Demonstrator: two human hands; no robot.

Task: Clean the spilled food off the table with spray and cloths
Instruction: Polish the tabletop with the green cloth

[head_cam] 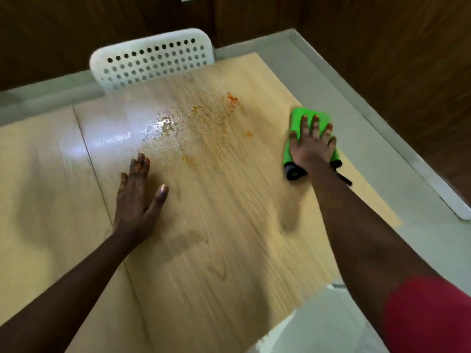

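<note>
Hands: two are seen, both bare, each reaching in from the bottom of the frame.
Left hand (139,192): laid flat on the desk (216,250) left of centre, palm down; its fingers (140,164) are held straight and close together, the thumb set apart.
Right hand (312,146): pressed flat on the cloth at the right of the frame; its fingers (316,123) are spread and straight, nothing is pinched.
Cloth (299,123): one is counted, bright green, with a dark rolled edge at its near end; it lies on the desk by the right edge, well apart from the spill.
Spill (204,118): one patch of orange smears and specks is spread across the upper centre of the desk; wet droplets shine at its left side.
Desk: one, of pale wood grain, with a seam running down its left part.
Chair (153,59): one white back, pierced with rows of round holes, stands at the far edge, upper left of centre.
Sleeve (428,314): one red sleeve is seen at the lower right.
Writing: none can be read; the frame is blurred.
</note>
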